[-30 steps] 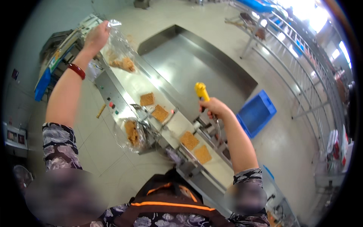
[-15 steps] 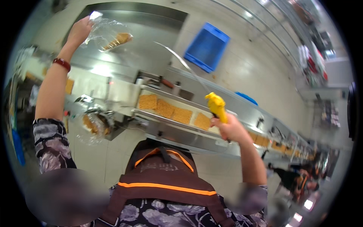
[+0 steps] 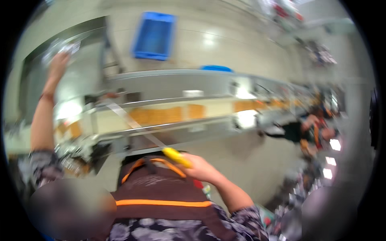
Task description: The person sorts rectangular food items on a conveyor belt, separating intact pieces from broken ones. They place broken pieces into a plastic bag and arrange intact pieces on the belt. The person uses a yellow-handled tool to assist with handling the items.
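While view blurs, your right hand (image 3: 201, 168) sits nearest, just above your brown apron with orange trim (image 3: 161, 193), fingers clenched around yellow handle of long thin knife (image 3: 138, 128). Blade angles up-left, across steel conveyor line (image 3: 169, 132). Tan flat pieces (image 3: 161, 115) lie in row on belt. Your left hand (image 3: 58, 66) reaches high at far left, red band at wrist, fingers grasping clear plastic bag (image 3: 60, 48); contents too blurred to tell. Beyond line, blue crate (image 3: 155, 36) rests on pale floor. Another person (image 3: 309, 132) works at right.
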Demonstrator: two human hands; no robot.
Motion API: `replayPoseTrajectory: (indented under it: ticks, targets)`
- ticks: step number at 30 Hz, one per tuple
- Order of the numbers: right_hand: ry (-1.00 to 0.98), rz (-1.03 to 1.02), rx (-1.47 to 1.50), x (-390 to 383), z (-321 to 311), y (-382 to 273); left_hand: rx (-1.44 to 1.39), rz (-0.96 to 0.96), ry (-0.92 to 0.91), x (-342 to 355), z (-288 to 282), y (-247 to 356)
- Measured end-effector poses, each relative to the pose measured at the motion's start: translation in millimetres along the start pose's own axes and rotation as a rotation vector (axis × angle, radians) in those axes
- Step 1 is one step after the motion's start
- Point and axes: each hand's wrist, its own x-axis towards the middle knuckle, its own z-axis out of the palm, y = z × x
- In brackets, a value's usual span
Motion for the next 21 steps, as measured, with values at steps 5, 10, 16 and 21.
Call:
replayPoseTrajectory:
  ticks: [5, 10, 16, 21]
  targets:
    - [0.042, -0.008, -0.109, -16.5, 23.8, -9.2, 0.238, -0.214, 0.315, 52.4, -121.6, -5.8]
    - [-0.053, 0.026, -0.130, 47.7, 33.2, -12.2, 0.568, 0.122, 0.591, 54.2, -159.4, 32.3]
    - [0.002, -0.155, -0.255, 75.6, 39.2, -44.3, 0.280, 0.038, 0.362, 31.0, -150.1, 9.7]
    - [-0.112, 0.194, 0.097, 69.0, 36.6, -17.7, 0.277, -0.030, 0.361, 26.8, -135.1, -0.2]
